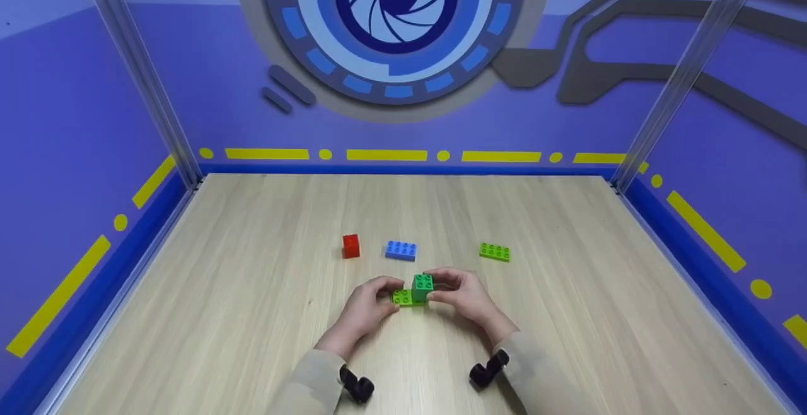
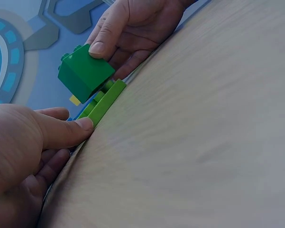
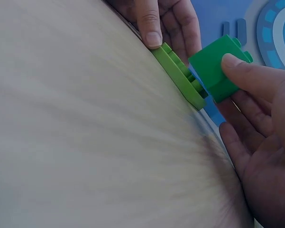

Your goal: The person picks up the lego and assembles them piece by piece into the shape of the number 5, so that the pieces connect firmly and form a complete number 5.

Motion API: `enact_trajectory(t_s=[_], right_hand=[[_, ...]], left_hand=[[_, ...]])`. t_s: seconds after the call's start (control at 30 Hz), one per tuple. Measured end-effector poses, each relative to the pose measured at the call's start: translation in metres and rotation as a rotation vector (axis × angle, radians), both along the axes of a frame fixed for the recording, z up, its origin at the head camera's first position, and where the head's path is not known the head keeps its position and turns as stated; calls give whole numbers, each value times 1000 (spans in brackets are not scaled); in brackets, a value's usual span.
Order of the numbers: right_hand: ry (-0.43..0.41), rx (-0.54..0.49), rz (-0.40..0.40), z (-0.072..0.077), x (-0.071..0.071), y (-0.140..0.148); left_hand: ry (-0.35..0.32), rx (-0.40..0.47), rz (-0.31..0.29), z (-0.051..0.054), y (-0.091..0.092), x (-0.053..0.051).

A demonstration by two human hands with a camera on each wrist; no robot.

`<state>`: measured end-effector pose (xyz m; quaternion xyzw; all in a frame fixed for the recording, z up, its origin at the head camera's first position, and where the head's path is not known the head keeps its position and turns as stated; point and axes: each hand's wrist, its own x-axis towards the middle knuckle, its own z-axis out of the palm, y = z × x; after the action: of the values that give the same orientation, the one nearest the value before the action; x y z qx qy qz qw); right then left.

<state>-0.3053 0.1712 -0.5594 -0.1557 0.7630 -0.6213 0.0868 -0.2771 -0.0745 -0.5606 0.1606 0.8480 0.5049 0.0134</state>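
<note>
My left hand (image 1: 365,308) pinches the left end of a flat light-green brick (image 1: 402,298) that lies on the table. In my right hand (image 1: 466,295) a taller dark-green block (image 1: 422,286) is pinched between thumb and fingers. From the left wrist view, the dark-green block (image 2: 85,71) is tilted just over the far end of the light-green brick (image 2: 104,104). A narrow gap shows between the block (image 3: 218,69) and the light-green brick's studs (image 3: 195,85) in the right wrist view.
Beyond the hands on the wooden table (image 1: 252,245) lie a red block (image 1: 351,246), a blue brick (image 1: 401,251) and, to the right, another flat light-green brick (image 1: 495,252). Blue-purple panels stand around the table's back and sides.
</note>
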Motion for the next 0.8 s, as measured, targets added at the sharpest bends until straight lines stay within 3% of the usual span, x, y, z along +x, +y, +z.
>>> enact_trajectory(t_s=[0.57, 0.8], right_hand=[[4, 29, 17, -1, 1, -2], [34, 48, 32, -2, 1, -2]], left_hand=[[-11, 6, 2, -2, 0, 0], [15, -12, 4, -1, 1, -1]])
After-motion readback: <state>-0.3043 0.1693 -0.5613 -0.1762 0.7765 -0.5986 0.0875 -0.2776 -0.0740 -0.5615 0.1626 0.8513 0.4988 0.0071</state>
